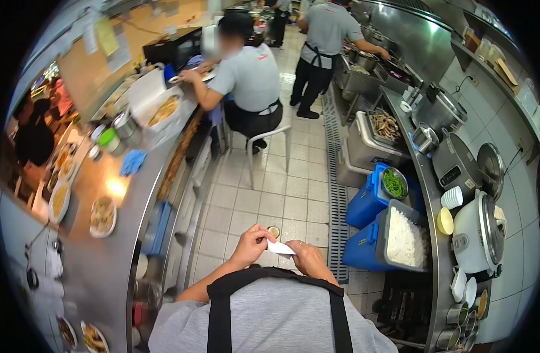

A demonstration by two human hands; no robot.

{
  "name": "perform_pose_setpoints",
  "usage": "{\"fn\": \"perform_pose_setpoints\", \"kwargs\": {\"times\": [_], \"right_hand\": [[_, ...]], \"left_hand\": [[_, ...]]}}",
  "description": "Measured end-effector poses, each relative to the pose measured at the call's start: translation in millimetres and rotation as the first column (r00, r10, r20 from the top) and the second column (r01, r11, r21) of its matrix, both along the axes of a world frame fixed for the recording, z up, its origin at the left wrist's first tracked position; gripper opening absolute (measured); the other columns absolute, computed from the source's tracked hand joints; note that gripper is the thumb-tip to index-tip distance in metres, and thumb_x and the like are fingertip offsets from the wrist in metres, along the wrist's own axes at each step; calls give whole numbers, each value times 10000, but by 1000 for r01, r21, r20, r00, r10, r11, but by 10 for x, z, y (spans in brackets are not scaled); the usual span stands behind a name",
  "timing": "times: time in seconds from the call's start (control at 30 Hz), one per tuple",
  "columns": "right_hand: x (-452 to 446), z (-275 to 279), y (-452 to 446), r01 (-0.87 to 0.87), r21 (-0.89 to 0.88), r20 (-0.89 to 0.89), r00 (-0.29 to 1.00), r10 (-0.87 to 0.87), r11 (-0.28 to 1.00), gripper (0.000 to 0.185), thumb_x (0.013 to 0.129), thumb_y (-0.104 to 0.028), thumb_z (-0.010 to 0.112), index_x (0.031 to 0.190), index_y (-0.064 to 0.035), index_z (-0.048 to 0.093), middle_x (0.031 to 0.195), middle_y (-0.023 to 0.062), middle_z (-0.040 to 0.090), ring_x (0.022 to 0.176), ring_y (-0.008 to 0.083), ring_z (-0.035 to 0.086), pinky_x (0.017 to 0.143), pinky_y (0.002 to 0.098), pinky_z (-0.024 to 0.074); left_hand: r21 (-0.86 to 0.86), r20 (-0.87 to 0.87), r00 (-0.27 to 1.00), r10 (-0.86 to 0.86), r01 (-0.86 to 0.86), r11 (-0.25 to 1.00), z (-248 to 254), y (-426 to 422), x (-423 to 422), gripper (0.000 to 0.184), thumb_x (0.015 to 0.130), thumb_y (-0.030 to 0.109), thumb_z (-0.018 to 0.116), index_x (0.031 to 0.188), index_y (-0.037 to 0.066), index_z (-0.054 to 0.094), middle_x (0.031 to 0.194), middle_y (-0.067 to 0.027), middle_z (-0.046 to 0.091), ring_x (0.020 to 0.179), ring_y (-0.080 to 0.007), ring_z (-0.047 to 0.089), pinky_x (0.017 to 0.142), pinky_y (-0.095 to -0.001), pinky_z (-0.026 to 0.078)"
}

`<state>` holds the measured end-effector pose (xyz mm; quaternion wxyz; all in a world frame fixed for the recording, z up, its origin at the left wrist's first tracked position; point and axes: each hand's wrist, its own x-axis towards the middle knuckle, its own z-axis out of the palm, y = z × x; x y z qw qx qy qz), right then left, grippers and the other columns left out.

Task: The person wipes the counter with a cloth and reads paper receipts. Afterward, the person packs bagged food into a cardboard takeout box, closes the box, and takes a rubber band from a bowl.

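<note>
A small white item (280, 248), perhaps folded paper or a packet, is held between both hands in front of the chest. My left hand (250, 246) pinches its left end with thumb and fingers. My right hand (308, 257) grips its right end, the fingers partly hidden behind it. Just beyond the item, low over the floor tiles, shows a small round container (274, 232); what it rests on cannot be made out.
A steel counter (142, 203) with food dishes runs along the left. A person (246, 76) sits on a stool ahead; another person (329, 47) stands at the stove. On the right are blue bins (364, 244), a rice tub (405, 238) and cookers (473, 235).
</note>
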<state>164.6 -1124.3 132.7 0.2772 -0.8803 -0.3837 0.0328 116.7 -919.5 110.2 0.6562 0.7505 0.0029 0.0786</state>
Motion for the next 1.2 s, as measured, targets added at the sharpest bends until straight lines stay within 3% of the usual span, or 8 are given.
{"fn": "perform_pose_setpoints", "kwargs": {"times": [0.17, 0.3, 0.43, 0.6, 0.8, 1.07, 1.17, 1.2], "right_hand": [[1443, -65, -350, 254, 83, -74, 966, -248, 964, 200, 809, -23, 534, 984, -72, 617, 875, 171, 637, 814, 384, 614, 696, 430, 484], [2641, -268, -682, 399, 23, -164, 906, -390, 917, 195, 817, -19, 528, 989, -69, 605, 895, 183, 636, 834, 380, 616, 694, 437, 483], [4123, -161, -771, 278, 22, -273, 925, -262, 960, 170, 822, -7, 527, 964, -50, 609, 868, 191, 633, 820, 393, 613, 692, 433, 481], [5992, 122, -274, -108, -28, -155, 983, 102, 994, 177, 807, -49, 594, 982, -47, 626, 888, 155, 642, 833, 352, 618, 707, 393, 492], [7982, 32, 476, -290, -38, 26, 956, 291, 956, 191, 805, -52, 590, 992, -80, 613, 893, 140, 649, 818, 352, 623, 703, 414, 499], [10310, 170, 637, -89, -18, -26, 996, 89, 996, 183, 806, -14, 543, 967, -61, 617, 864, 183, 627, 823, 378, 611, 700, 425, 480], [11308, -14, 426, 121, -1, -8, 993, -121, 993, 202, 799, 3, 521, 967, -51, 618, 843, 207, 614, 827, 397, 605, 709, 424, 473], [11670, -139, 314, 174, -2, -27, 984, -174, 985, 211, 796, -10, 529, 976, -63, 624, 865, 211, 622, 833, 399, 608, 720, 437, 476]], "left_hand": [[23, -90, 937, -337, 340, 940, 81, -207, 1850, 193, 845, 1, 580, 1018, 44, 653, 923, -51, 523, 815, -125, 552, 722, -251, 482], [165, -111, 886, -450, 463, 871, -33, -444, 3237, 331, 854, 81, 616, 1183, 71, 581, 933, -68, 568, 806, -142, 568, 732, -274, 492], [104, -127, 905, -405, 419, 902, -264, -497, 4494, 340, 875, 92, 598, 1213, 73, 564, 881, -50, 602, 759, -129, 572, 693, -270, 486], [-13, -166, 965, -203, 204, 979, -139, -146, 5785, 253, 900, 72, 554, 1143, 40, 616, 761, -4, 590, 682, -70, 536, 622, -226, 453], [-206, -204, 975, 82, -125, 971, -263, 323, 7302, 227, 884, 36, 521, 1065, 35, 657, 780, -8, 626, 657, -56, 524, 589, -209, 430], [-213, -53, 998, -31, 19, 977, -109, 708, 9981, 265, 862, 49, 523, 1099, 52, 640, 674, 24, 548, 610, -48, 471, 549, -208, 380], [-185, -65, 987, -150, 136, 973, 35, 849, 10919, 282, 883, 60, 529, 1150, 67, 619, 806, 20, 600, 684, -49, 488, 630, -216, 417], [-33, -77, 990, -122, 119, 992, 123, 914, 11194, 281, 880, 89, 545, 1149, 91, 626, 778, 14, 596, 665, -57, 481, 617, -236, 420]]}}
